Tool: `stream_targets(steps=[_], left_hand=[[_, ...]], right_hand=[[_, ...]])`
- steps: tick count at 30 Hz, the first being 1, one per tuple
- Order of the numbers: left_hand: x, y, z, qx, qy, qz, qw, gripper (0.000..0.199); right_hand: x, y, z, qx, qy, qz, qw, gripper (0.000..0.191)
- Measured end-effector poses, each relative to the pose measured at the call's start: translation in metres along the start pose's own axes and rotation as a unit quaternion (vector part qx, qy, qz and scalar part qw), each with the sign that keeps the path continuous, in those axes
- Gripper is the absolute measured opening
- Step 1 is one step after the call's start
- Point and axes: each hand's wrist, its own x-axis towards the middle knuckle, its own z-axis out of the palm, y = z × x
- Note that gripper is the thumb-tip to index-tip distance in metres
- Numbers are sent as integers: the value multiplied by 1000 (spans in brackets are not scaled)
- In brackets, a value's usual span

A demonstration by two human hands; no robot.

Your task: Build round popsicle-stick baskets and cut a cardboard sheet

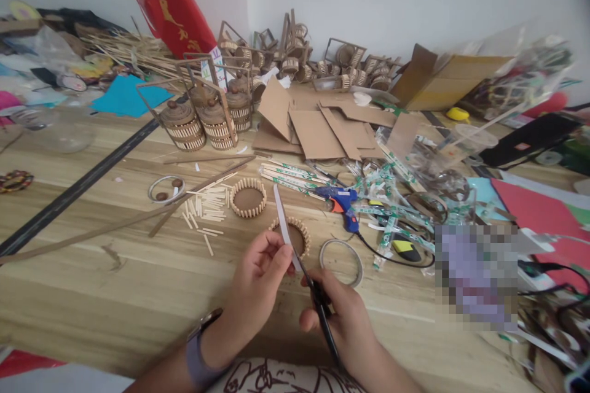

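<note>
Pinched in my left hand (258, 273) is a narrow white strip (281, 215), its long end slanting up and away. My right hand (345, 310) is closed around black-handled scissors (324, 319), whose blades reach the strip's lower end near my left fingertips. I cannot tell whether they touch it. Just beyond my hands lies a round base ringed with short sticks (306, 239), partly hidden by my left hand and the strip. A similar stick-edged round base (249, 198) lies farther left. Right of my hands is a roll of tape (362, 267).
Loose short sticks (207, 204) lie left of the bases. A blue glue gun (345, 196) with a cord lies right, among green-printed wrappers (387, 221). Behind are cardboard pieces (318, 134) and lidded stick baskets (184, 129). A long brown strip (115, 221) crosses the left.
</note>
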Motion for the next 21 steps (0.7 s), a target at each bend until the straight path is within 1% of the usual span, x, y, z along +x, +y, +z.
stream_targets(steps=[6, 12, 21], left_hand=[[1, 1, 0, 11, 3, 1, 1000, 31], [-2, 4, 2, 52, -27, 0, 998, 30], [-3, 2, 3, 48, -36, -4, 998, 31]], right_hand=[[-1, 0, -1, -1, -7, 19, 1000, 40], [-1, 2, -1, -4, -8, 35, 999, 46], [-6, 5, 1, -4, -23, 49, 999, 44]])
